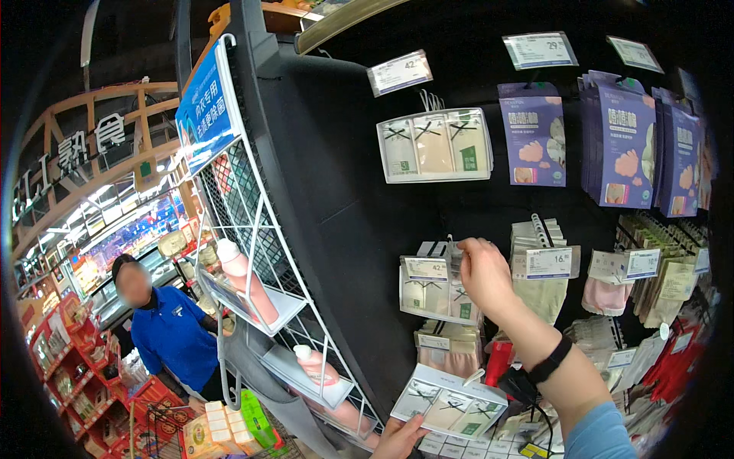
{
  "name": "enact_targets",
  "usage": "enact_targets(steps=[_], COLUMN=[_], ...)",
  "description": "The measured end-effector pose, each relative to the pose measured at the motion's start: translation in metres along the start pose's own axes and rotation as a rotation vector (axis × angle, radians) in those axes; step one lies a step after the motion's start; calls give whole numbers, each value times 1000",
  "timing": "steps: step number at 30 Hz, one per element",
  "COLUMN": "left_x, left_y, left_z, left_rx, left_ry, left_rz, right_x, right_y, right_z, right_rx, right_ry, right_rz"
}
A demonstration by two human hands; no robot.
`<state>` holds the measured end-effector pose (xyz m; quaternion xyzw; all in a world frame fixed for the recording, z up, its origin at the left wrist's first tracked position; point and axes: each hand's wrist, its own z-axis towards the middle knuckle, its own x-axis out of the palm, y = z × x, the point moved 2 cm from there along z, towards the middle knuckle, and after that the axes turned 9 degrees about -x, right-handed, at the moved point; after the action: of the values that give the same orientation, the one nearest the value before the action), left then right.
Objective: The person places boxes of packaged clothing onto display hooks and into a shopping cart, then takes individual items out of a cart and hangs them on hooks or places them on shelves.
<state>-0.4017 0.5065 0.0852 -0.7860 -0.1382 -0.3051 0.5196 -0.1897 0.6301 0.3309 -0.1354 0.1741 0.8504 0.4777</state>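
Note:
My left hand [399, 437] grips the lower left corner of a flat white box [450, 404]. Through its clear front show three folded underwear pieces with dark bows, and a white hanging tab rises from its top edge. Higher up, my right hand [483, 272] is at the end of a display hook, its fingertips pinched together beside a clear price-tag holder [425, 268]. Whether anything is between those fingertips cannot be told. Behind the tag hangs a similar white box [421, 298], partly covered by the tag and my hand. Another such box [434, 146] hangs on the hook above.
Purple underwear packs [533, 140] and light garments [542, 292] hang on hooks to the right. On the left, a white wire rack [287, 264] holds pink bottles [249, 281]. Beyond it, a person in a blue shirt [172, 333] stands by a loaded shopping cart [157, 427].

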Motion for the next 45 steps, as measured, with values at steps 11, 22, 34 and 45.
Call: enact_targets(steps=[11, 22, 34, 45], left_x=[4, 5, -4, -9], left_y=[-42, -53, -51, -48], left_z=[18, 30, 43, 39], left_rx=[29, -7, -53, -47], left_ry=[242, 310, 245, 310], left_rz=[-22, 91, 17, -33], right_x=[60, 62, 73, 50], right_y=[-47, -70, -94, -62], right_z=[54, 55, 62, 56], right_rx=[343, 157, 123, 288], right_ry=[483, 369, 297, 450], right_rz=[-102, 110, -165, 139])
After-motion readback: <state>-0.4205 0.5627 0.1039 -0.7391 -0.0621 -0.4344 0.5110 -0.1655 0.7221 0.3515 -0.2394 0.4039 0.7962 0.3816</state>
